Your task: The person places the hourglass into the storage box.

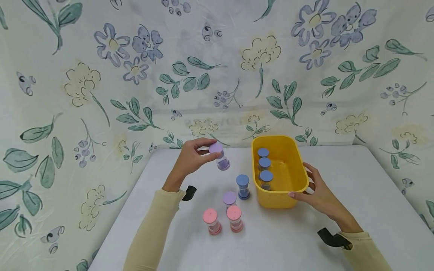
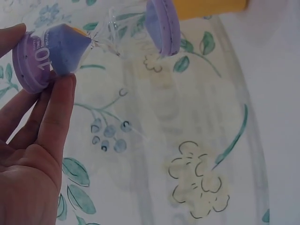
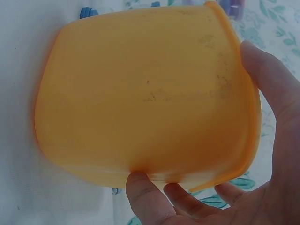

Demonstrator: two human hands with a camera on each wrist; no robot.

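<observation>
My left hand (image 1: 194,157) pinches a purple-capped hourglass (image 1: 222,162) by its upper cap, above the table and left of the yellow bin. In the left wrist view the hourglass (image 2: 70,49) bears a "10" and has purple sand near the held cap. My right hand (image 1: 318,192) holds the yellow bin (image 1: 281,201) at its right front corner, thumb on the rim and fingers against the outer wall. Inside the bin, several blue-capped hourglasses (image 1: 265,163) stand in a row along the left wall.
Left of the bin stands a blue hourglass (image 1: 243,186). Closer to me are a purple hourglass (image 1: 229,198), partly hidden, and two pink hourglasses, a left one (image 1: 211,221) and a right one (image 1: 235,218). A flowered cloth (image 1: 217,90) hangs behind the white table (image 1: 271,244).
</observation>
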